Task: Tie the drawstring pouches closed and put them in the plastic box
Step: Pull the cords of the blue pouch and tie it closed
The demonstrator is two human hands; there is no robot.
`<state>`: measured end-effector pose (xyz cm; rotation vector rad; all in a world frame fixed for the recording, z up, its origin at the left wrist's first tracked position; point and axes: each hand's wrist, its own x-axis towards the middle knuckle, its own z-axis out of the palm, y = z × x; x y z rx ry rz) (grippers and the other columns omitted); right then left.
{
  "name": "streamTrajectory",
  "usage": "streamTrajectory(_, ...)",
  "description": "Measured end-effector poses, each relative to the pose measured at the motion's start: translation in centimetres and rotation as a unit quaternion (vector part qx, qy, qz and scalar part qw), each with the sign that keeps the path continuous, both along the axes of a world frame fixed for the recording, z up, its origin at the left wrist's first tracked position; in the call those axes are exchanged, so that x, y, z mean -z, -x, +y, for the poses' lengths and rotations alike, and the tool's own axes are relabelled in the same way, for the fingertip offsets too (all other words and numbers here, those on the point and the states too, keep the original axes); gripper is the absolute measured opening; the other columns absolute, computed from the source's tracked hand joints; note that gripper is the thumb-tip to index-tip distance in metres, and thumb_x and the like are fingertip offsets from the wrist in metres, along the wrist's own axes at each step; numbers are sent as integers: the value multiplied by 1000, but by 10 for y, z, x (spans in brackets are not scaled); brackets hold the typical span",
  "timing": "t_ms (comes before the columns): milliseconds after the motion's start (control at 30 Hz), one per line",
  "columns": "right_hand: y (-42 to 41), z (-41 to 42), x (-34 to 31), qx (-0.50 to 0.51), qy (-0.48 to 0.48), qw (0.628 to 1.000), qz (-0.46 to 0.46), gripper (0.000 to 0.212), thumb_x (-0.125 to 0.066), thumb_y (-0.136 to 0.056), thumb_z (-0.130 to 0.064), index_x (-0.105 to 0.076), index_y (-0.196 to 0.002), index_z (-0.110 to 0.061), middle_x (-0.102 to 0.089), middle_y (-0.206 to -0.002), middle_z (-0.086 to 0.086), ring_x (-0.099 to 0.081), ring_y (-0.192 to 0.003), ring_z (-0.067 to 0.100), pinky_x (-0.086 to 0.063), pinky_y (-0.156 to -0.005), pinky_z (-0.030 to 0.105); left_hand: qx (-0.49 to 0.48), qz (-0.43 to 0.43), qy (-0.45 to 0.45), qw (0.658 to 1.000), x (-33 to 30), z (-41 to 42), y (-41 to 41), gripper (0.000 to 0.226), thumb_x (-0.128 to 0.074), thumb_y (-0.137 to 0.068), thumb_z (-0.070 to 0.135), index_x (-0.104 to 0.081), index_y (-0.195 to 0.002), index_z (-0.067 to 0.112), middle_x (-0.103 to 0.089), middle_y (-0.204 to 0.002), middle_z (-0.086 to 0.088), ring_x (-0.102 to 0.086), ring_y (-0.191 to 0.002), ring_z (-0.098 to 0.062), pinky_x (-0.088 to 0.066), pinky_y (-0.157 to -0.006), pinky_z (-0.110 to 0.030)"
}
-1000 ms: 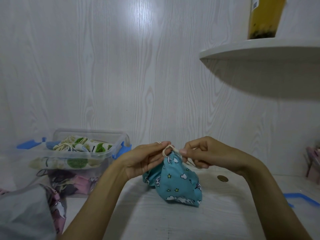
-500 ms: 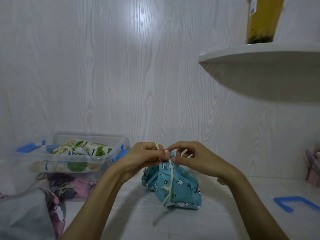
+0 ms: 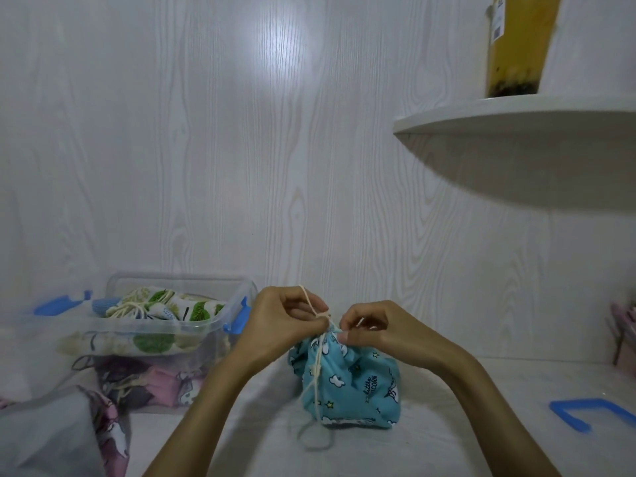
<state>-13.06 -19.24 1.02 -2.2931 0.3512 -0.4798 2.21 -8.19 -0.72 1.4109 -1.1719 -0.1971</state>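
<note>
1. Head view: the turquoise cloud-print fabric drawstring pouch (image 3: 347,383) sits on the white desk (image 3: 447,438), just right of the clear plastic box with blue clips (image 3: 179,325), which holds leaf-print and pink pouches.
2. The left hand (image 3: 285,325) pinches the cream drawstring cord (image 3: 318,359) at the gathered neck, its grip curled tight.
3. The right hand (image 3: 382,330) pinches another strand beside it, fingers curled.
4. A blue plastic clip (image 3: 585,413) lies far right.
</note>
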Motion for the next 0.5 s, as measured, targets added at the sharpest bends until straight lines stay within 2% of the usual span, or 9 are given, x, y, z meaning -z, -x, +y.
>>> streamTrajectory(100, -4, 0, 1, 20, -19, 1000, -9, 14, -62, -88, -31, -70, -85, -20, -71, -90, -7, -66, -90, 9, -50, -87, 25, -17, 1, 11, 1000, 0, 0, -1, 13, -82, -68, 9, -75, -79, 13, -75, -73, -1, -72, -70, -15, -58, -66, -25)
streamTrajectory(200, -6, -1, 3, 49, -45, 998, 5, 23, -51, -95, -31, -70, -93, -18, -72, -96, -5, -67, -93, 11, -52, -91, 28, -26, -5, 8, 1000, 1, -2, 2, 11, -83, -68, 16, -75, -75, 14, -74, -71, 0, -72, -69, -17, -60, -68, -33)
streamTrajectory(267, -5, -2, 3, 49, -39, 998, 19, 20, -53, -94, -29, -71, -98, -22, -72, -97, -3, -68, -90, 13, -53, -89, 28, -33, -12, 6, 999, 3, -3, 2, 11, -83, -67, 19, -76, -73, 15, -74, -70, 0, -72, -69, -17, -60, -70, -38)
streamTrajectory(367, -3, 0, 1, 49, -24, 998, 20, 20, -55, -93, -27, -67, -104, -38, -74, -97, 0, -68, -80, 11, -52, -88, 26, -34, -8, 15, 999, 3, -2, 3, 11, -83, -67, 20, -75, -73, 15, -74, -69, 0, -72, -68, -17, -60, -70, -41)
streamTrajectory(433, -3, 0, 0, 47, -29, 998, 12, 26, -55, -93, -25, -60, -109, -45, -73, -88, 4, -66, -71, 7, -49, -91, 26, -29, -6, 24, 999, 2, -2, 4, 11, -83, -67, 21, -75, -74, 16, -74, -69, -1, -72, -67, -19, -60, -68, -42)
streamTrajectory(500, -4, 1, 0, 42, -42, 998, 4, 28, -56, -92, -25, -58, -113, -44, -71, -79, 5, -63, -67, 5, -50, -89, 27, -21, -7, 36, 999, 2, -2, 6, 12, -83, -68, 22, -75, -75, 17, -73, -69, -2, -71, -66, -21, -60, -66, -39)
